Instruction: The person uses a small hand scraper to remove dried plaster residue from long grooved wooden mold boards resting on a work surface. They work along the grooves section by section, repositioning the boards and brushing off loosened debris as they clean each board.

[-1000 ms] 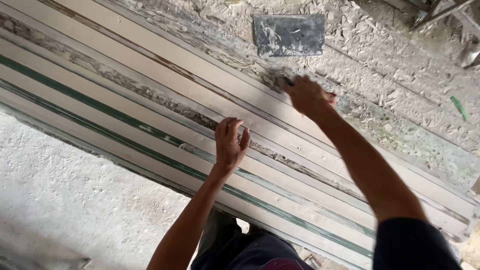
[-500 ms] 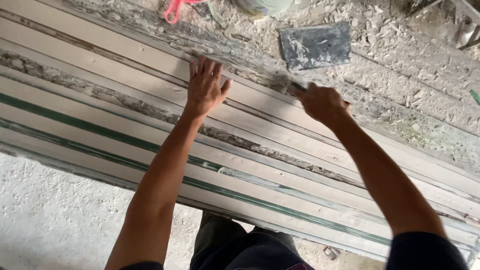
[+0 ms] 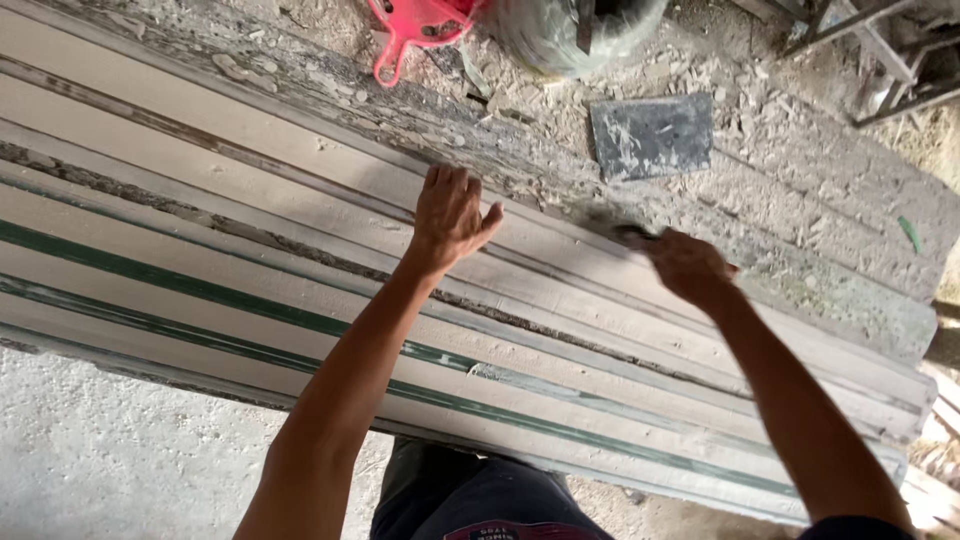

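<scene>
left hand (image 3: 450, 215) has slid up the long moulded plaster strip (image 3: 300, 250) since a second ago, now flat, fingers spread, steadying it; right hand (image 3: 685, 268) is clenched on a blurred scraping tool (image 3: 632, 235) at the strip's far edge; grey plate (image 3: 652, 135) lies beyond

A dark grey square slab (image 3: 652, 135), streaked with pale smears, lies flat on the rubble-strewn ground (image 3: 800, 190) at the far side, right of centre. Left of it, at the far edge, sits a red plastic scoop (image 3: 415, 25) with its handle pointing near and left. Just right of the scoop rests a greenish translucent bag (image 3: 570, 35), bulging and partly cut off by the far edge. In the far right corner stands a metal frame (image 3: 890, 60) of thin bars. A small green scrap (image 3: 908, 234) lies on the ground at the right. Near left, the floor is rough pale concrete (image 3: 110, 450).
</scene>
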